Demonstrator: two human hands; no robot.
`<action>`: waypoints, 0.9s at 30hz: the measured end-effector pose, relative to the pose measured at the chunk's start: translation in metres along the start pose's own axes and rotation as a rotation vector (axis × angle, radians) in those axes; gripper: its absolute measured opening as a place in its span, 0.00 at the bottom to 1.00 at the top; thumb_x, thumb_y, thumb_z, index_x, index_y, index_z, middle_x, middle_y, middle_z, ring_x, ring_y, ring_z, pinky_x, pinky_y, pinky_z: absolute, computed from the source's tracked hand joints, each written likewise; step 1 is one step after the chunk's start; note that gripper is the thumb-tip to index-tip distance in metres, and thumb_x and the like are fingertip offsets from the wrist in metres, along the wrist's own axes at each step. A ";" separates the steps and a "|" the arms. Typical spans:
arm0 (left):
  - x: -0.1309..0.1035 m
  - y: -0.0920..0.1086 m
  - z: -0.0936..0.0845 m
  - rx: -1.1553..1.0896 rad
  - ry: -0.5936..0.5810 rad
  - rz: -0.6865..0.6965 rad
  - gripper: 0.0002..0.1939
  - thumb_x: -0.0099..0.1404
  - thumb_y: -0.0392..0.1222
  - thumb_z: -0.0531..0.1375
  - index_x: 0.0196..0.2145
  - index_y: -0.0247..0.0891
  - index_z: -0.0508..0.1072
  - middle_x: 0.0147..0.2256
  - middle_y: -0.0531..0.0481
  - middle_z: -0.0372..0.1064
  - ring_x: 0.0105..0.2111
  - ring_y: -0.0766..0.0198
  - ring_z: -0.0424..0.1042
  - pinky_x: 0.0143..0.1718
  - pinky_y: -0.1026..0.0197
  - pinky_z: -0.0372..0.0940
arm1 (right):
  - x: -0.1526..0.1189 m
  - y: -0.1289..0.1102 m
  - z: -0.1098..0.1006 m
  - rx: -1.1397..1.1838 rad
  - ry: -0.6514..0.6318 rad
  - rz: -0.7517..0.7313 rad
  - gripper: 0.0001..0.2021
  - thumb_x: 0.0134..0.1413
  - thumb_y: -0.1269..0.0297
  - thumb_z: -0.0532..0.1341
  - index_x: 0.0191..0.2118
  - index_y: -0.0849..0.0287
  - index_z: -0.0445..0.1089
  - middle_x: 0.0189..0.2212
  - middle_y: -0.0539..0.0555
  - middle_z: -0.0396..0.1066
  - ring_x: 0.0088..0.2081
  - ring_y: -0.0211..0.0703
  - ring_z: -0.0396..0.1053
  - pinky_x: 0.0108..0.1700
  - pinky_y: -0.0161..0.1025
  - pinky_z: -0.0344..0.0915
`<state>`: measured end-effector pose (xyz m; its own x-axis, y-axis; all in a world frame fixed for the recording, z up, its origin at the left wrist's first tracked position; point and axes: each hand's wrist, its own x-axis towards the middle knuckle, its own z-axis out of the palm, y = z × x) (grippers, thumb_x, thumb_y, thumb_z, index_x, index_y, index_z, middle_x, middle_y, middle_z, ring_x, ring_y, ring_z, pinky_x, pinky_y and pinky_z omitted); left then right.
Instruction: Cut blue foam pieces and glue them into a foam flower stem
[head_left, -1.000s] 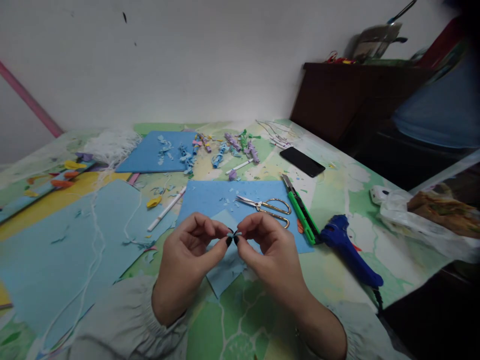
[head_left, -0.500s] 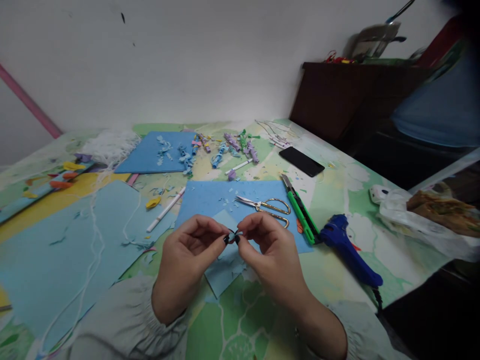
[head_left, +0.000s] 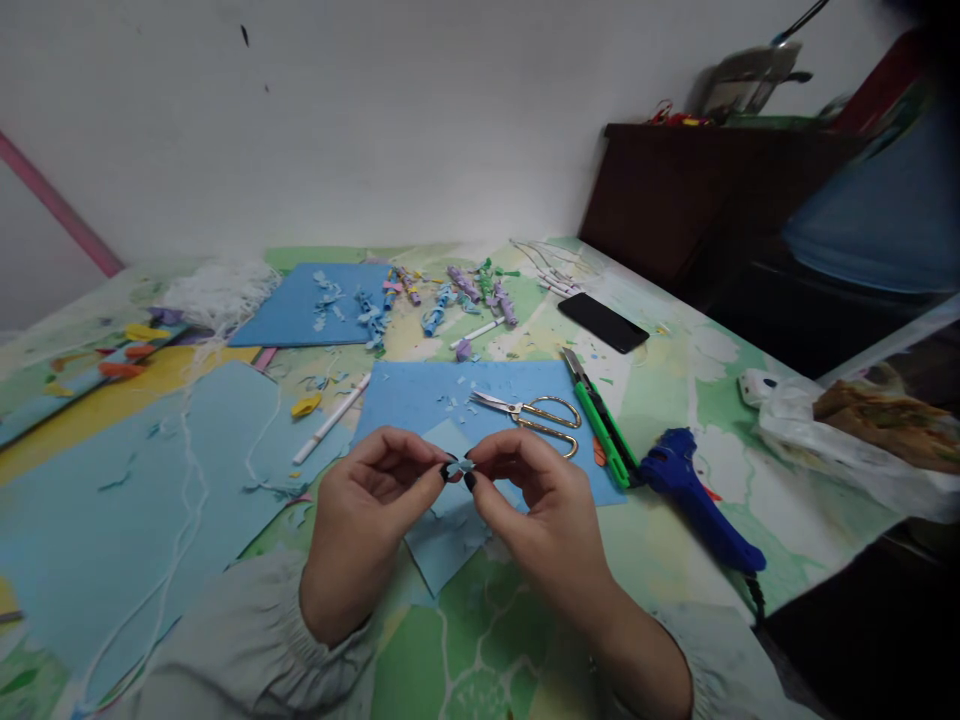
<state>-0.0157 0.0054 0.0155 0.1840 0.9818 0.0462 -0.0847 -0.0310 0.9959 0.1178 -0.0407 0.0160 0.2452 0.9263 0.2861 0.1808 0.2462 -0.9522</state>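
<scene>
Between the fingertips of both hands is a small light-blue paper piece [head_left: 460,467], pinched from either side. My left hand [head_left: 375,520] is closed on its left end, thumb against forefinger. From the right, my right hand [head_left: 544,510] pinches the other end the same way. Below the fingers lies a light-blue paper sheet [head_left: 446,555] with small scraps on it, partly over a blue foam-like sheet [head_left: 420,390]. Just beyond my right hand, gold-handled scissors [head_left: 517,408] rest on the blue sheet with their blades apart.
A green utility knife [head_left: 604,425] and a blue glue gun [head_left: 697,500] lie to the right. Farther back are a black phone [head_left: 604,322] and several paper-wrapped sticks [head_left: 439,308]. On the left are a large light-blue sheet [head_left: 97,530], white string [head_left: 187,480] and a white stick [head_left: 331,418].
The fingertips have drawn slightly apart, so more of the small blue paper piece shows between them. My left hand has shifted a little to the left.
</scene>
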 end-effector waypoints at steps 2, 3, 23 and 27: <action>0.001 0.000 0.000 -0.004 0.020 -0.009 0.08 0.50 0.34 0.66 0.26 0.36 0.68 0.26 0.54 0.72 0.29 0.69 0.71 0.32 0.70 0.64 | -0.001 0.000 0.000 -0.031 0.004 -0.025 0.07 0.47 0.76 0.58 0.32 0.59 0.68 0.30 0.51 0.68 0.32 0.38 0.68 0.36 0.37 0.68; 0.001 0.000 0.000 -0.001 0.031 -0.013 0.09 0.49 0.34 0.66 0.26 0.36 0.68 0.26 0.54 0.72 0.28 0.70 0.71 0.31 0.71 0.64 | -0.001 0.000 0.000 -0.043 0.005 -0.040 0.07 0.48 0.76 0.58 0.32 0.59 0.68 0.30 0.51 0.68 0.32 0.39 0.68 0.36 0.37 0.68; 0.003 0.002 0.003 -0.228 0.008 -0.149 0.11 0.47 0.32 0.67 0.25 0.34 0.67 0.25 0.54 0.72 0.26 0.71 0.71 0.30 0.71 0.65 | 0.002 -0.001 -0.004 0.261 -0.033 0.185 0.03 0.48 0.71 0.61 0.31 0.59 0.70 0.29 0.52 0.73 0.32 0.39 0.72 0.37 0.36 0.69; 0.002 0.002 0.003 -0.217 -0.002 -0.134 0.10 0.47 0.32 0.67 0.25 0.34 0.67 0.25 0.54 0.72 0.26 0.70 0.70 0.30 0.70 0.65 | 0.002 -0.001 -0.003 0.304 -0.044 0.190 0.02 0.48 0.70 0.62 0.31 0.59 0.70 0.27 0.50 0.73 0.32 0.39 0.72 0.38 0.37 0.69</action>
<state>-0.0128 0.0069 0.0178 0.2101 0.9740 -0.0848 -0.2678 0.1408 0.9531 0.1213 -0.0403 0.0180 0.2048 0.9734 0.1023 -0.1568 0.1358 -0.9782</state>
